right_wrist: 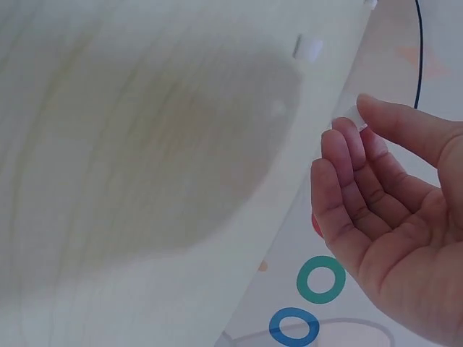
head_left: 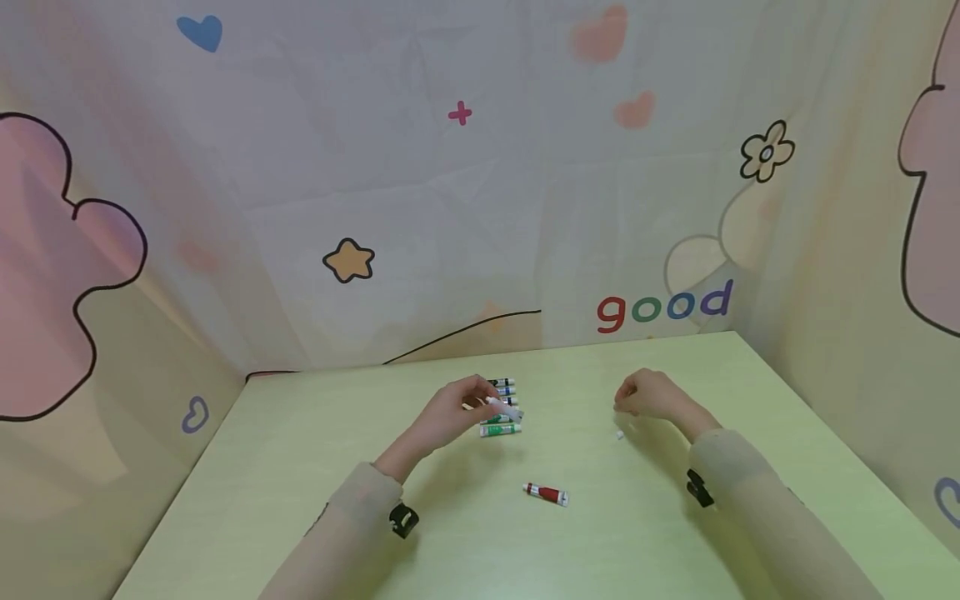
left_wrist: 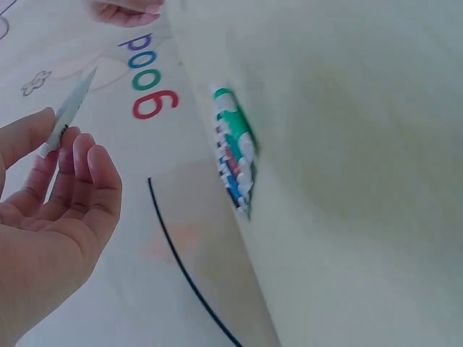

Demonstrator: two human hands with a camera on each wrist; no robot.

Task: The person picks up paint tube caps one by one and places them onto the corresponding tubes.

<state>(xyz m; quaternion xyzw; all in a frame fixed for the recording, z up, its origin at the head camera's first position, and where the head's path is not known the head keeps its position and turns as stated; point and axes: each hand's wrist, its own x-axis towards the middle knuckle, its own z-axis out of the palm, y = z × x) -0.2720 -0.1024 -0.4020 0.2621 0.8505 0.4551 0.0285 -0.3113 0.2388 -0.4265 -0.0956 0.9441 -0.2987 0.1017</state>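
My left hand (head_left: 457,408) pinches a small white paint tube (head_left: 505,409) between thumb and fingers, held up over a row of paint tubes. In the left wrist view the white tube (left_wrist: 70,112) tapers to its flat end, pointing up and away. On the right, my right hand (head_left: 651,394) is raised over the table. The right wrist view shows its thumb and fingertips pinching a small white cap (right_wrist: 353,117), partly hidden by the fingers. Just below that hand, a small white piece (head_left: 618,434) lies on the table.
Several paint tubes with green, blue and black bands lie side by side, the nearest a green tube (head_left: 500,430). A red paint tube (head_left: 546,494) lies apart, closer to me. The pale table (head_left: 300,500) meets a printed cloth backdrop (head_left: 420,208) behind and at both sides.
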